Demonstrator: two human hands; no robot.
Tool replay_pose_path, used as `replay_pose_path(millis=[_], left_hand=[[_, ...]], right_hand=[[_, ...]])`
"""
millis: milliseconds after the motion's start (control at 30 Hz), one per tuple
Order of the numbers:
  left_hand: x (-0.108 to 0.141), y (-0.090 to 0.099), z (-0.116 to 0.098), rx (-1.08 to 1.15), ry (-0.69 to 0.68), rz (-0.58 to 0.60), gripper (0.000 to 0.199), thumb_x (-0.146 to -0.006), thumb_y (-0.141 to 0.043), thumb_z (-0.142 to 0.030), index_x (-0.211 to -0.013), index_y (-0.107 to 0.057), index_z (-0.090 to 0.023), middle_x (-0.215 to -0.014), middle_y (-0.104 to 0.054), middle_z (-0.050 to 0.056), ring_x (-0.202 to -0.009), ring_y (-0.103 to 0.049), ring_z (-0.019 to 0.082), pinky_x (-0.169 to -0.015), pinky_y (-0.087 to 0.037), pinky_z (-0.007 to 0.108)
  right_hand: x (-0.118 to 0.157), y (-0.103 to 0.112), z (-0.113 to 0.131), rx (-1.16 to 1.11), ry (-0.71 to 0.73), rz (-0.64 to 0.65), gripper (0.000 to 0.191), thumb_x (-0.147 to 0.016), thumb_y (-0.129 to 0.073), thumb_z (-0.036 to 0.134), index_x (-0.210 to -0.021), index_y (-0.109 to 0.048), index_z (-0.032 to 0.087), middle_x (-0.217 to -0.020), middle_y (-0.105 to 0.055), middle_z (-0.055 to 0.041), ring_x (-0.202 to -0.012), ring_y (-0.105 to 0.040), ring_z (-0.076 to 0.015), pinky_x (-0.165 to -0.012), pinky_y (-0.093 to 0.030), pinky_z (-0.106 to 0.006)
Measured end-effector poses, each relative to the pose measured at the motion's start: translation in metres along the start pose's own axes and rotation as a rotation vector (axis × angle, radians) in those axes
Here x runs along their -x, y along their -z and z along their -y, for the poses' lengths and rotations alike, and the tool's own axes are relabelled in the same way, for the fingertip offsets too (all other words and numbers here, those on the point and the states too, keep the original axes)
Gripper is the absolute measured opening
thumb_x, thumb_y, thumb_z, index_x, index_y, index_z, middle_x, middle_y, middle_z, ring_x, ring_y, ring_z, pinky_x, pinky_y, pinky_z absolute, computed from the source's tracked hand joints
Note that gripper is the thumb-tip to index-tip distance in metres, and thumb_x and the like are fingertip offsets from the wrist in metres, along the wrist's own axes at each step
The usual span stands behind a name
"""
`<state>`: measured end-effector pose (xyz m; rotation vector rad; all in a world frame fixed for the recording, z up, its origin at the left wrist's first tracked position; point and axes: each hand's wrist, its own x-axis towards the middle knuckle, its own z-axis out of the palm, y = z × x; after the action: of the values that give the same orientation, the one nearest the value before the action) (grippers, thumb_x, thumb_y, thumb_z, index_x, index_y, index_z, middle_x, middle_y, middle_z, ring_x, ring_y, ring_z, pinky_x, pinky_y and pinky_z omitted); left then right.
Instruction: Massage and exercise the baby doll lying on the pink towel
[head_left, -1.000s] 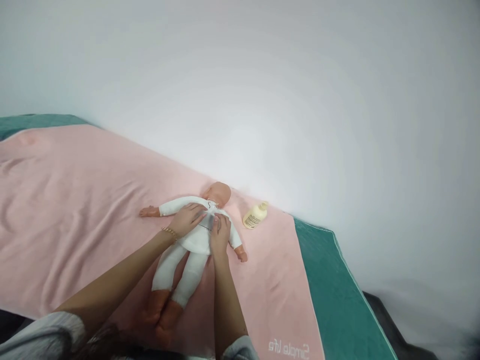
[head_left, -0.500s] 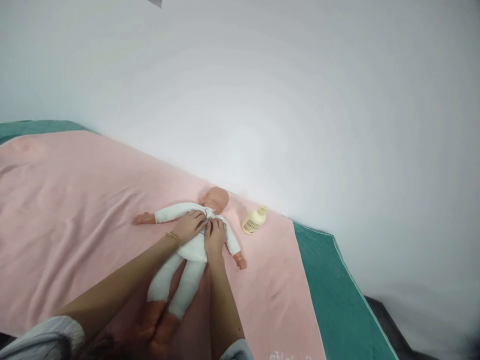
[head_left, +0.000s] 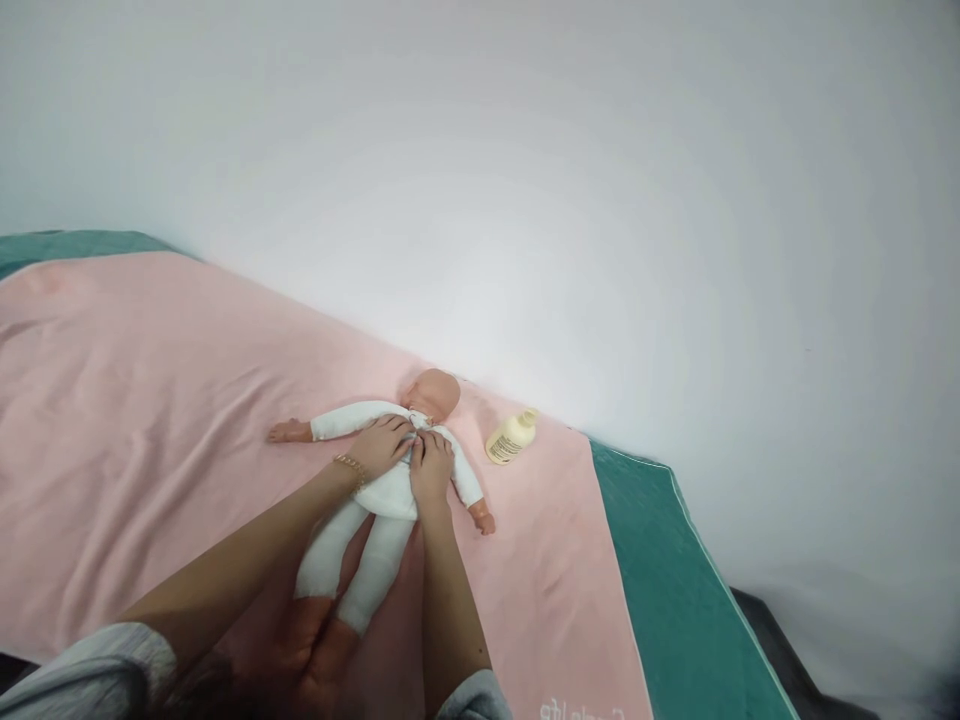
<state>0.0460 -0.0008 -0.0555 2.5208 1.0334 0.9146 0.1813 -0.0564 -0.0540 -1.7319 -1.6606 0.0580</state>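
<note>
A doll in a white top and white trousers (head_left: 382, 562) lies on its back on the pink blanket (head_left: 187, 400), its head towards the wall and arms spread. My left hand (head_left: 384, 446), with a gold bracelet at the wrist, rests on the left side of the doll's chest. Beside it, my right hand (head_left: 432, 468) lies on the other side of the chest. The fingertips of both hands nearly meet at the front of the top. Their fingers are bent, and I cannot make out whether they pinch the fabric.
A pale yellow bottle (head_left: 511, 438) stands on the blanket to the right of the doll, near the white wall (head_left: 525, 200). Green cloth (head_left: 660, 560) shows past the blanket's right edge. A dark edge (head_left: 787, 650) is at the lower right.
Both hands stay on the doll's chest, and their fingers have shifted slightly. The view has moved a little; the doll and bottle lie as before.
</note>
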Motion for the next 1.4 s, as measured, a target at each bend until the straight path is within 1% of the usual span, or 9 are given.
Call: replay_pose_path(millis=[200, 567, 633, 733, 867, 967, 1067, 1200, 1400], left_hand=[[0.001, -0.001, 0.000, 0.002, 0.018, -0.021, 0.041, -0.094, -0.041, -0.033, -0.129, -0.051, -0.015, -0.131, -0.056, 0.014, -0.123, -0.046, 0.028, -0.105, -0.035, 0.046], [0.000, -0.001, -0.001, 0.004, 0.041, -0.028, 0.041, -0.094, -0.038, -0.033, -0.126, -0.056, -0.015, -0.131, -0.058, 0.015, -0.122, -0.050, 0.029, -0.103, -0.038, 0.048], [0.001, 0.001, -0.003, 0.012, 0.034, -0.027, 0.043, -0.095, -0.038, -0.034, -0.130, -0.053, -0.014, -0.132, -0.057, 0.015, -0.124, -0.049, 0.028, -0.105, -0.037, 0.046], [0.009, 0.008, -0.008, 0.030, 0.019, -0.035, 0.047, -0.095, -0.038, -0.036, -0.133, -0.050, -0.012, -0.136, -0.054, 0.014, -0.129, -0.044, 0.027, -0.109, -0.033, 0.045], [0.037, 0.025, -0.017, 0.136, -0.022, -0.089, 0.036, -0.097, -0.038, -0.035, -0.117, -0.060, -0.016, -0.122, -0.063, 0.011, -0.118, -0.052, 0.025, -0.107, -0.036, 0.044], [0.065, 0.038, -0.023, 0.201, -0.044, -0.122, 0.030, -0.098, -0.039, -0.032, -0.102, -0.065, -0.019, -0.106, -0.068, 0.007, -0.105, -0.058, 0.023, -0.102, -0.039, 0.043], [0.087, 0.044, -0.027, 0.256, -0.081, -0.145, 0.027, -0.098, -0.042, -0.030, -0.096, -0.067, -0.019, -0.099, -0.069, 0.006, -0.098, -0.059, 0.022, -0.092, -0.044, 0.039], [0.096, 0.042, -0.026, 0.290, -0.109, -0.124, 0.029, -0.099, -0.041, -0.029, -0.094, -0.068, -0.019, -0.093, -0.071, 0.006, -0.093, -0.059, 0.021, -0.087, -0.044, 0.038], [0.086, 0.032, -0.019, 0.281, -0.069, -0.010, 0.037, -0.100, -0.038, -0.035, -0.083, -0.067, -0.019, -0.084, -0.069, 0.004, -0.089, -0.058, 0.021, -0.083, -0.045, 0.035]], right_hand=[[0.002, -0.002, -0.002, -0.039, 0.043, -0.052, 0.036, -0.096, -0.040, 0.024, -0.126, -0.059, 0.018, -0.128, -0.061, -0.0112, -0.122, -0.049, -0.0236, -0.104, -0.035, -0.041], [-0.001, -0.001, 0.000, -0.032, 0.015, 0.009, 0.035, -0.096, -0.040, 0.024, -0.124, -0.061, 0.017, -0.125, -0.063, -0.0109, -0.118, -0.051, -0.0263, -0.103, -0.036, -0.044], [0.002, 0.002, 0.002, -0.059, 0.025, -0.023, 0.036, -0.097, -0.039, 0.025, -0.125, -0.059, 0.016, -0.127, -0.061, -0.0115, -0.120, -0.050, -0.0254, -0.105, -0.035, -0.043], [0.013, 0.008, 0.004, -0.114, 0.030, -0.133, 0.038, -0.098, -0.037, 0.029, -0.126, -0.058, 0.014, -0.127, -0.058, -0.0135, -0.122, -0.048, -0.0242, -0.106, -0.036, -0.041], [0.047, 0.017, 0.007, -0.183, 0.075, -0.219, 0.039, -0.100, -0.033, 0.032, -0.116, -0.064, 0.016, -0.114, -0.060, -0.0139, -0.112, -0.052, -0.0235, -0.100, -0.041, -0.041], [0.078, 0.020, 0.009, -0.230, 0.162, -0.206, 0.039, -0.099, -0.033, 0.031, -0.107, -0.068, 0.017, -0.103, -0.060, -0.0118, -0.103, -0.056, -0.0226, -0.094, -0.044, -0.041], [0.098, 0.021, 0.013, -0.267, 0.242, -0.166, 0.038, -0.099, -0.035, 0.030, -0.100, -0.071, 0.019, -0.093, -0.061, -0.0092, -0.092, -0.056, -0.0211, -0.084, -0.045, -0.038], [0.101, 0.019, 0.017, -0.284, 0.260, -0.143, 0.036, -0.098, -0.038, 0.027, -0.091, -0.072, 0.020, -0.084, -0.061, -0.0068, -0.085, -0.055, -0.0199, -0.079, -0.042, -0.037], [0.089, 0.012, 0.013, -0.348, 0.172, -0.071, 0.035, -0.097, -0.042, 0.024, -0.079, -0.072, 0.022, -0.077, -0.061, -0.0038, -0.081, -0.054, -0.0186, -0.077, -0.040, -0.034]])
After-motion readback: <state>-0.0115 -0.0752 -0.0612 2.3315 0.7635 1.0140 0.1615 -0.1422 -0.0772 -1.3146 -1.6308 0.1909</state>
